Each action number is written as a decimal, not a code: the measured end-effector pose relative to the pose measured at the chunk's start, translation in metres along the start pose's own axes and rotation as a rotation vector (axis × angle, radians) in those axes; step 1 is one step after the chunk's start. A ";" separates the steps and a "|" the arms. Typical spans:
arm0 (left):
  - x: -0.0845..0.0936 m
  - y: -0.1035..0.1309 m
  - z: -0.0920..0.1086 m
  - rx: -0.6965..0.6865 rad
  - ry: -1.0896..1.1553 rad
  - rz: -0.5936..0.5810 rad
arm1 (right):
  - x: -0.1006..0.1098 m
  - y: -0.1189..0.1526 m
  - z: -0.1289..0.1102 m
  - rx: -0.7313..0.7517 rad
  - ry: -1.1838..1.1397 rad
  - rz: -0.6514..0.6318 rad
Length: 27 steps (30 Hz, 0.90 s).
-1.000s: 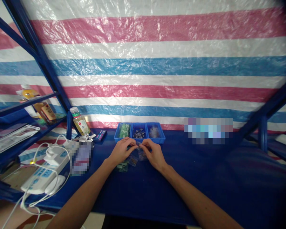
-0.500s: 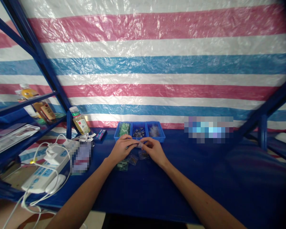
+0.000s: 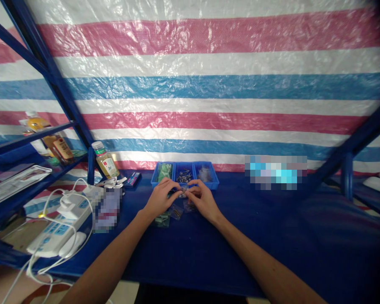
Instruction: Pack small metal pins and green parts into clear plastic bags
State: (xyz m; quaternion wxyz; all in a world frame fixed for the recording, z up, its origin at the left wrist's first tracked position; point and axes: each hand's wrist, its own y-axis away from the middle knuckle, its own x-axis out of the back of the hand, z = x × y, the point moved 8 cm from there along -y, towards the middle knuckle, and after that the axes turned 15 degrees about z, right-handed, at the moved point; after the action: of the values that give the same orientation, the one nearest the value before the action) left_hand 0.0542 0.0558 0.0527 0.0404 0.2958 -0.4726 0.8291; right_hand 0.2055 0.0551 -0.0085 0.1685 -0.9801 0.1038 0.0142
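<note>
My left hand (image 3: 162, 196) and my right hand (image 3: 203, 200) meet in front of a blue three-part tray (image 3: 185, 185). Between their fingertips is a small clear plastic bag (image 3: 183, 191), pinched from both sides. The tray holds green packets (image 3: 165, 171) on the left, dark metal screws (image 3: 184, 175) in the middle and clear bags (image 3: 205, 174) on the right. Just below my hands lie green packets (image 3: 162, 219) and a small clear bag with brownish pieces (image 3: 176, 212). Another such bag (image 3: 189, 206) is partly under my right hand.
On the left stand a bottle (image 3: 106, 160), a small dark blue box (image 3: 133, 179) and a white power strip (image 3: 58, 228) with cables. A blurred item (image 3: 272, 173) is at the back right. Blue frame bars flank the blue table (image 3: 190, 257).
The fingers of both hands have shifted slightly around the small bag, with more of it showing between them. My right hand's fingers are more arched.
</note>
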 end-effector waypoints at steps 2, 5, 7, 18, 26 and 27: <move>-0.001 0.002 -0.004 0.020 -0.002 0.001 | 0.001 0.000 -0.001 0.002 -0.021 0.012; -0.004 0.004 -0.004 -0.039 0.007 -0.017 | 0.002 0.000 -0.002 0.032 -0.005 0.018; -0.005 0.004 0.000 -0.098 0.018 -0.026 | 0.003 0.000 -0.002 0.046 0.041 0.014; 0.001 0.001 -0.001 -0.088 -0.025 0.030 | 0.003 0.001 -0.009 0.119 0.134 0.018; -0.002 0.003 -0.005 -0.003 0.012 0.008 | 0.004 -0.003 0.000 0.020 0.043 0.015; -0.003 0.004 -0.005 -0.016 0.016 -0.001 | 0.003 -0.003 0.002 0.002 0.004 0.016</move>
State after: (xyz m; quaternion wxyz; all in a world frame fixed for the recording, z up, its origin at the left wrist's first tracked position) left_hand 0.0531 0.0581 0.0465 0.0472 0.2891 -0.4786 0.8277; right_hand 0.2092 0.0577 -0.0100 0.1690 -0.9792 0.1119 0.0134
